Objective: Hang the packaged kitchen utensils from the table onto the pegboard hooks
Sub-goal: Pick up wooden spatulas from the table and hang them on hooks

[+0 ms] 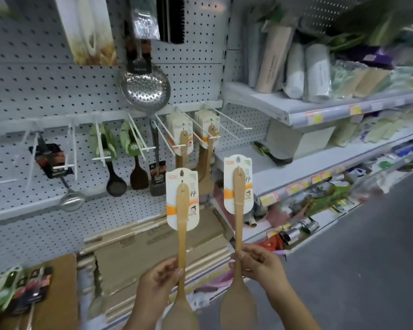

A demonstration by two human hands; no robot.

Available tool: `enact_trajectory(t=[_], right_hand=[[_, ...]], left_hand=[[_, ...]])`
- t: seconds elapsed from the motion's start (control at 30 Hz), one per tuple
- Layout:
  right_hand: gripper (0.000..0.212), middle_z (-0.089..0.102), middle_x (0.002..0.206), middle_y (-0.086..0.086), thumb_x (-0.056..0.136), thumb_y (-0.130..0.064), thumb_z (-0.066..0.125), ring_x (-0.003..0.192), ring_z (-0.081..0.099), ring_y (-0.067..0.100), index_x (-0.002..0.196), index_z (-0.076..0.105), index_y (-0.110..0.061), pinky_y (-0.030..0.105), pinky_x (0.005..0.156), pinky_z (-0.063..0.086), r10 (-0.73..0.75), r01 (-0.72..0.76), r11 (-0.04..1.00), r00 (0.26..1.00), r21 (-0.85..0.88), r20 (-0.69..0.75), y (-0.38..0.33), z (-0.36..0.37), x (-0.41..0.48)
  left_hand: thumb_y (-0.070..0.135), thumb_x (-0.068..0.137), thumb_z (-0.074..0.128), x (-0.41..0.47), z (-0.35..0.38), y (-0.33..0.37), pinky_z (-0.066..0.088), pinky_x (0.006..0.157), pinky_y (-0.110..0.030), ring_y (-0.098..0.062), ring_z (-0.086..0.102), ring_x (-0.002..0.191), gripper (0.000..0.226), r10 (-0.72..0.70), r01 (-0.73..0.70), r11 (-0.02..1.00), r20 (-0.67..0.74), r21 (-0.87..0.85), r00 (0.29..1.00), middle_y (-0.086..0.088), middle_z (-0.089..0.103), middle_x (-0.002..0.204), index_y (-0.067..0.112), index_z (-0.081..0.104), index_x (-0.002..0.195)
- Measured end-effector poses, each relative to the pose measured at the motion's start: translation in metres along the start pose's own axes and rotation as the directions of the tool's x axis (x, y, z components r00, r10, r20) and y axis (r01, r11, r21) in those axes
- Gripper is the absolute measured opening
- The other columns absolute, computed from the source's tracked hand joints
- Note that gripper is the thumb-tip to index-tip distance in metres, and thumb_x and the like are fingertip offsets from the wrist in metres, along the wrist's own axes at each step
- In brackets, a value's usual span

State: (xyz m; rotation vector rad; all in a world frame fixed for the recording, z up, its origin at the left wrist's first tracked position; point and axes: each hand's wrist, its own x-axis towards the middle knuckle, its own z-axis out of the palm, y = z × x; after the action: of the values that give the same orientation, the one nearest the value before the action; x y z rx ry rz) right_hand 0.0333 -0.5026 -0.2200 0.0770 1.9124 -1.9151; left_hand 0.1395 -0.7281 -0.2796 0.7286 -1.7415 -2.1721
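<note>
My left hand (159, 281) grips the handle of a wooden spatula (182, 236) held upright, its white header card (182, 198) on top. My right hand (260, 264) grips a second wooden spatula (238, 225) the same way, with its card (238, 184) a bit higher. Both cards hang in the air in front of and below the white pegboard hooks (177, 146), apart from them. Two hooks behind hold more of the same wooden spatulas (183, 139) (210, 134). The wooden table (57, 294) at lower left carries several packaged utensils (14, 296).
Dark spatulas (138, 172), a ladle (72, 198) and a steel skimmer (144, 88) hang on the pegboard (34, 91). Flattened cardboard (153, 246) lies below. Stocked shelves (320, 110) run along the right beside a grey aisle floor (355, 270).
</note>
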Motion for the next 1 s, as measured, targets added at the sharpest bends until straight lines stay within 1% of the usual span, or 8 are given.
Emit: enact_trajectory(t=[0.1,0.27,0.4,0.47,0.57,0.7,0.83,1.0], right_hand=[[0.012,0.076,0.092,0.022,0.096,0.001,0.059,0.083,0.074,0.038,0.103,0.069,0.005,0.042,0.073,0.063,0.011,-0.012,1.000,0.998,0.014,0.062,-0.010,-0.013,0.038],[0.011,0.075,0.088,0.022,0.096,0.002,0.060,0.078,0.074,0.036,0.101,0.069,0.000,0.035,0.058,0.059,-0.003,0.002,1.000,0.981,0.004,0.196,-0.033,-0.047,0.099],[0.013,0.073,0.080,0.020,0.095,0.004,0.059,0.068,0.070,0.033,0.106,0.065,0.009,0.053,0.078,0.058,0.019,-0.018,1.000,0.965,-0.005,0.263,-0.048,-0.074,0.138],[0.015,0.072,0.081,0.021,0.095,0.003,0.060,0.067,0.068,0.034,0.108,0.063,0.010,0.057,0.082,0.056,0.034,-0.028,0.999,0.955,-0.023,0.295,-0.053,-0.082,0.152],[0.016,0.070,0.087,0.023,0.096,0.001,0.060,0.069,0.069,0.034,0.109,0.062,0.009,0.047,0.071,0.059,0.048,-0.030,0.998,0.945,-0.059,0.324,-0.054,-0.087,0.166],[0.014,0.072,0.085,0.021,0.095,0.002,0.061,0.070,0.071,0.033,0.107,0.064,0.007,0.044,0.070,0.058,0.078,-0.059,0.996,0.941,-0.067,0.328,-0.046,-0.087,0.180],[0.012,0.073,0.084,0.022,0.094,0.003,0.061,0.068,0.072,0.033,0.104,0.067,0.005,0.049,0.075,0.058,0.057,-0.042,0.997,0.958,-0.060,0.282,-0.040,-0.088,0.189],[0.010,0.074,0.083,0.022,0.092,0.000,0.066,0.077,0.070,0.037,0.100,0.072,0.000,0.060,0.083,0.055,0.040,-0.011,0.992,0.973,-0.127,0.229,-0.045,-0.084,0.207]], left_hand=[[-0.014,0.079,0.069,0.008,0.019,-0.003,0.059,0.067,-0.023,-0.015,0.070,0.073,0.028,0.043,-0.042,0.999,-0.063,0.014,0.997,-0.011,0.077,0.085,0.008,0.074,0.095],[-0.013,0.079,0.069,0.024,0.070,-0.006,0.059,0.067,-0.026,-0.018,0.070,0.073,0.029,0.068,-0.065,0.998,-0.230,0.021,0.971,-0.008,0.077,0.083,0.013,0.074,0.092],[-0.012,0.079,0.070,0.022,0.110,-0.001,0.060,0.071,-0.027,-0.019,0.071,0.076,0.027,0.065,-0.066,0.998,-0.313,0.005,0.948,-0.012,0.077,0.086,0.008,0.074,0.097],[-0.012,0.079,0.071,0.020,0.126,0.003,0.060,0.069,-0.026,-0.015,0.071,0.073,0.026,0.067,-0.069,0.998,-0.346,0.006,0.936,-0.012,0.077,0.085,0.007,0.074,0.096],[-0.015,0.079,0.069,0.018,0.139,0.001,0.058,0.062,-0.023,-0.013,0.070,0.069,0.029,0.077,-0.077,0.997,-0.388,0.014,0.918,-0.010,0.077,0.081,0.009,0.074,0.094],[-0.015,0.079,0.069,0.022,0.142,-0.001,0.058,0.061,-0.025,-0.015,0.069,0.069,0.029,0.079,-0.076,0.997,-0.402,0.023,0.912,-0.011,0.076,0.080,0.009,0.074,0.095],[-0.018,0.079,0.067,0.032,0.139,0.002,0.057,0.059,-0.023,-0.012,0.068,0.065,0.030,0.086,-0.080,0.996,-0.405,0.032,0.910,-0.009,0.076,0.077,0.008,0.074,0.093],[-0.019,0.077,0.068,0.048,0.140,0.005,0.060,0.068,-0.026,-0.016,0.069,0.070,0.032,0.087,-0.082,0.996,-0.394,0.030,0.915,-0.011,0.076,0.078,0.010,0.075,0.091]])
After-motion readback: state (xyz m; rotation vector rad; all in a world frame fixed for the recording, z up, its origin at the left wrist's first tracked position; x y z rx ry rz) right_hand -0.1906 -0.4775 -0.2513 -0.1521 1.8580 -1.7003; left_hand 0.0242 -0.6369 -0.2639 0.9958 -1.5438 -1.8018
